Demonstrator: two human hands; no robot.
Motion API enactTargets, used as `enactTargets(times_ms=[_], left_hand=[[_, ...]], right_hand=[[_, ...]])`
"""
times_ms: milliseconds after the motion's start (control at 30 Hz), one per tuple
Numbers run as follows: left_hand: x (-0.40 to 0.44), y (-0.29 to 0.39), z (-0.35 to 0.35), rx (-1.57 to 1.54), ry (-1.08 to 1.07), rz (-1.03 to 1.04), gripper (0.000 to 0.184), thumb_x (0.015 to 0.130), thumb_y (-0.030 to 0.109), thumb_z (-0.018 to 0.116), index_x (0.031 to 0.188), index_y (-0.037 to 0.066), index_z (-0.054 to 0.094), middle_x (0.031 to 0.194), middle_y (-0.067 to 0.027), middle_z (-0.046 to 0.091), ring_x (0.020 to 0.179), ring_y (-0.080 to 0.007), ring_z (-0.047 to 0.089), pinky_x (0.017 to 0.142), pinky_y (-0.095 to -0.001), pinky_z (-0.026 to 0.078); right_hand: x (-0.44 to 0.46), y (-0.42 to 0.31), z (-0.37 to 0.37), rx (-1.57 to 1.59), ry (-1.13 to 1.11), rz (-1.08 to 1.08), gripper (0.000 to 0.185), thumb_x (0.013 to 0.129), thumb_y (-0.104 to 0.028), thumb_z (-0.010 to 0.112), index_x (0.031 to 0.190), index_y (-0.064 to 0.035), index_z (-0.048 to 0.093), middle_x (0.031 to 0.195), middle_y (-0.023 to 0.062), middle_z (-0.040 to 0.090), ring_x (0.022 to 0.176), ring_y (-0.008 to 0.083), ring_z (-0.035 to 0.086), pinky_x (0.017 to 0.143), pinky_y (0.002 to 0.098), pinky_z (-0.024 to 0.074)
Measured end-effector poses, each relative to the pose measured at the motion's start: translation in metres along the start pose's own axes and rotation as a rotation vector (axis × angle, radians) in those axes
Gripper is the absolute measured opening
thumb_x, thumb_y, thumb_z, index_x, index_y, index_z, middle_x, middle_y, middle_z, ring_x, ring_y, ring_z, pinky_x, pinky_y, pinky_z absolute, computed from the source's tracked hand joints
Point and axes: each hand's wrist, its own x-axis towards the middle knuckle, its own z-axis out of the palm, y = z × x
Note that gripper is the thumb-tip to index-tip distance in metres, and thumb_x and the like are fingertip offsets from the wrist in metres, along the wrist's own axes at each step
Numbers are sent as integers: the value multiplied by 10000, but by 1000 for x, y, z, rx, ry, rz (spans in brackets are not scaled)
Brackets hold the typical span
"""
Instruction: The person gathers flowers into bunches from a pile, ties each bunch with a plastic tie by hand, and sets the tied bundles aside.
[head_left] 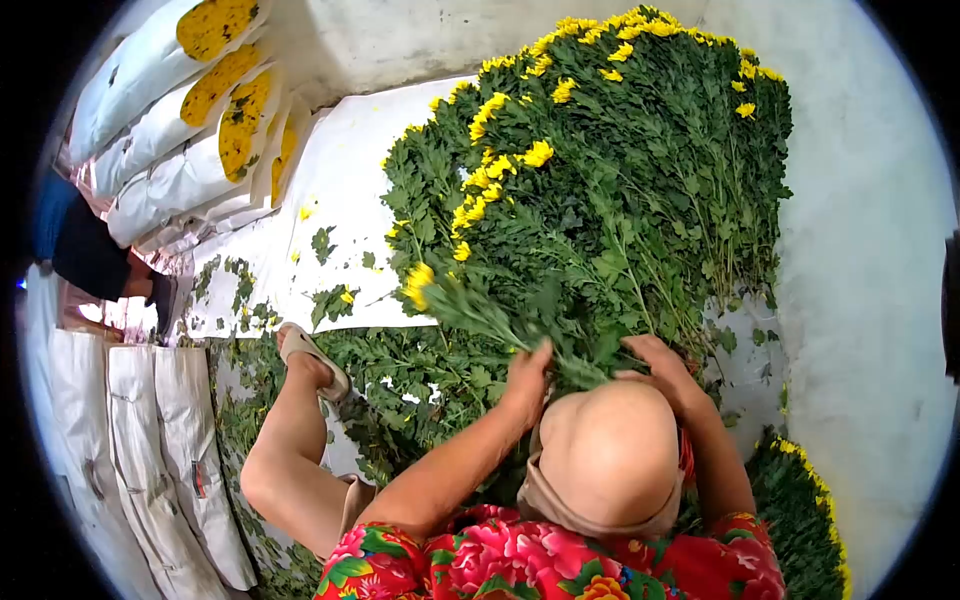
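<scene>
My left hand (529, 384) is closed around the leafy stems of a few yellow chrysanthemums (475, 312), whose blooms point to the upper left, slightly blurred. To the right of it, my right hand (665, 371) has its fingers curled at the lower end of these stems, beside my raised knee (612, 450). The knee hides part of the grip. Just beyond both hands rises a large heap of cut chrysanthemums (640, 190), leafy stems toward me and yellow heads along its far and left edges.
A white sheet (345, 215) with scattered leaves lies to the left. Wrapped flower bundles (165, 165) are stacked at upper left, with long white packages (180, 450) below. Another person's leg (140, 275) shows at far left. More chrysanthemums (800, 520) lie lower right by the pale wall (865, 330).
</scene>
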Motion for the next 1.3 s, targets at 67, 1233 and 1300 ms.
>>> enactTargets(times_ms=[67, 1233, 1300], left_hand=[[21, -39, -40, 244, -7, -205, 414, 986, 209, 579, 1321, -16, 487, 1160, -141, 653, 1024, -276, 643, 881, -407, 527], [82, 29, -93, -100, -156, -58, 346, 928, 216, 665, 1207, 43, 552, 1201, -126, 621, 1095, -311, 642, 899, -431, 531], [84, 26, -96, -100, -136, -22, 282, 929, 215, 665, 1149, 57, 583, 1134, -112, 639, 1044, -293, 663, 874, -409, 541]], right_hand=[[12, 9, -13, 20, 153, 131, 698, 917, -444, 634, 1424, -2, 445, 1418, 237, 469, 1326, 393, 431, 1104, 470, 348], [145, -20, 38, -418, 606, -168, 587, 757, -271, 818, 1249, -31, 606, 1088, 186, 640, 893, 372, 634, 841, 477, 493], [152, -9, 58, -397, 363, 24, 649, 739, -248, 817, 1293, -3, 583, 1077, 201, 641, 903, 394, 619, 818, 490, 488]])
